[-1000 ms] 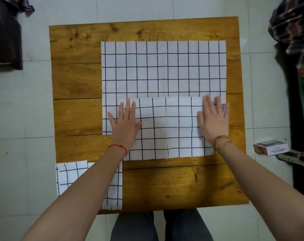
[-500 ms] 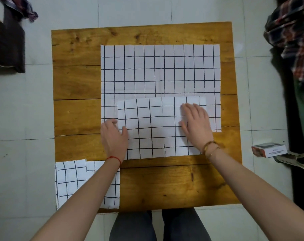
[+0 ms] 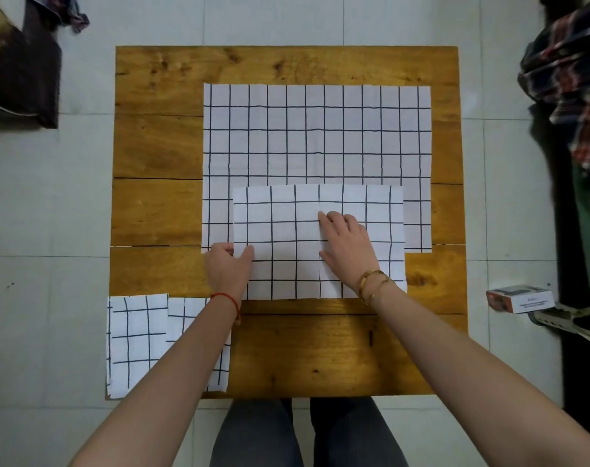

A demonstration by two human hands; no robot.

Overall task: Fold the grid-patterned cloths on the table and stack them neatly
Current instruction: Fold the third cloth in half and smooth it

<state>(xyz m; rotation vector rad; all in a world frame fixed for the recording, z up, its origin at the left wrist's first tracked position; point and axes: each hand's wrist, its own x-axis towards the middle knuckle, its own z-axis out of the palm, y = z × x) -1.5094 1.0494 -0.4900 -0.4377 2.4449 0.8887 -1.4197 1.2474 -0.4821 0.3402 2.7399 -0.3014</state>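
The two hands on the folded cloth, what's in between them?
Only folded cloth lies between the left hand and the right hand; nothing else sits there, as the head view shows.

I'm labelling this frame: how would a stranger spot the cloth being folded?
On the brown wooden table, find the large unfolded white grid cloth. Overlapping its near edge lies the smaller folded white grid cloth. Unlike the folded stack at the near left corner, both hands touch it.
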